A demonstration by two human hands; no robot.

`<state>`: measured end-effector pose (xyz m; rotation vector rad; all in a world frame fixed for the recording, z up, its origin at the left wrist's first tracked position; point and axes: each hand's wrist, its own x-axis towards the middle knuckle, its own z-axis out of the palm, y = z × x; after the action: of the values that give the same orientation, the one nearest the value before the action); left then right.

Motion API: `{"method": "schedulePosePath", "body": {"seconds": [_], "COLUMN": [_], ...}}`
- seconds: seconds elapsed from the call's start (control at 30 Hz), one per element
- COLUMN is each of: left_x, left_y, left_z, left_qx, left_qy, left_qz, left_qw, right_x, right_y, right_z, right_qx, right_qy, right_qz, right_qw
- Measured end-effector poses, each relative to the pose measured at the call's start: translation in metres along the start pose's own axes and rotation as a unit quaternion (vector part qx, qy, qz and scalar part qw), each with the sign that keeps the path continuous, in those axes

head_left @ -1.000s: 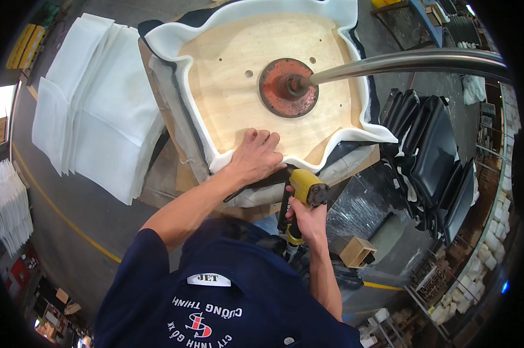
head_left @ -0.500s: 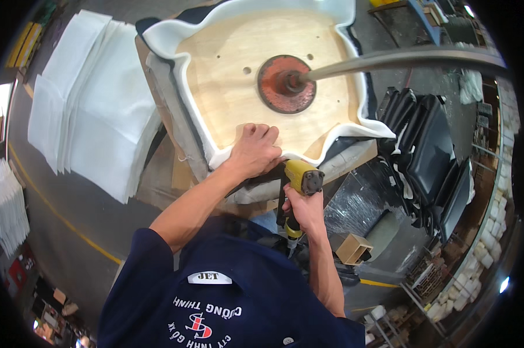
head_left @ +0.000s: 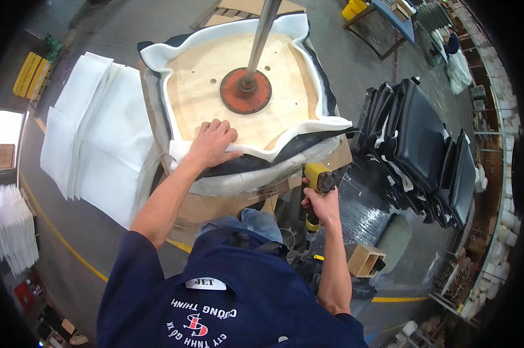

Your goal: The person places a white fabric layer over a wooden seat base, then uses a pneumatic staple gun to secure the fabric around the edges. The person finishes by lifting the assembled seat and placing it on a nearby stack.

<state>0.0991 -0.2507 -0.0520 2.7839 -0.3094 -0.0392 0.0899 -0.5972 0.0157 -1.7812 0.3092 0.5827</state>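
Observation:
A chair seat lies upside down on a stand: a plywood board (head_left: 198,93) wrapped in white foam (head_left: 300,127) and black cover fabric (head_left: 297,142). A red round plate (head_left: 244,93) with a metal post (head_left: 265,29) presses on its middle. My left hand (head_left: 211,142) lies flat on the near edge, pinning the foam and fabric onto the board. My right hand (head_left: 319,203) grips a yellow pneumatic stapler (head_left: 319,181), held below the seat's near right corner and apart from it.
Stacks of white foam sheets (head_left: 94,133) lie to the left, with another pile (head_left: 9,232) at the far left. Finished black seats (head_left: 418,139) stand in a row to the right. A small wooden box (head_left: 365,260) sits on the floor by yellow floor lines.
The seat has turned on its stand, so the post now points up instead of right. My left hand stays on the near edge. The stapler has dropped slightly away from the rim.

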Motion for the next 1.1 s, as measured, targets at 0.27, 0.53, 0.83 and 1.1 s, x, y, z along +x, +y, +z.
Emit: {"method": "schedulePosePath", "body": {"seconds": [0.27, 0.53, 0.83, 1.1], "left_x": [0.008, 0.034, 0.056, 0.051], "left_y": [0.15, 0.133, 0.107, 0.102], "left_z": [0.023, 0.057, 0.075, 0.072], "left_qx": [-0.04, -0.006, -0.023, -0.037], "left_qy": [0.11, 0.134, 0.214, 0.198], "left_qz": [-0.089, -0.185, -0.048, -0.111], "left_qw": [0.989, 0.973, 0.975, 0.973], "right_x": [0.028, 0.028, 0.038, 0.064], "right_y": [0.013, 0.009, -0.006, -0.047], "right_z": [-0.011, -0.008, -0.014, 0.018], "right_qx": [0.006, 0.006, 0.025, -0.016], "right_qy": [-0.061, -0.067, -0.106, -0.128], "right_qz": [0.004, 0.022, 0.021, 0.088], "right_qw": [0.998, 0.998, 0.994, 0.988]}}
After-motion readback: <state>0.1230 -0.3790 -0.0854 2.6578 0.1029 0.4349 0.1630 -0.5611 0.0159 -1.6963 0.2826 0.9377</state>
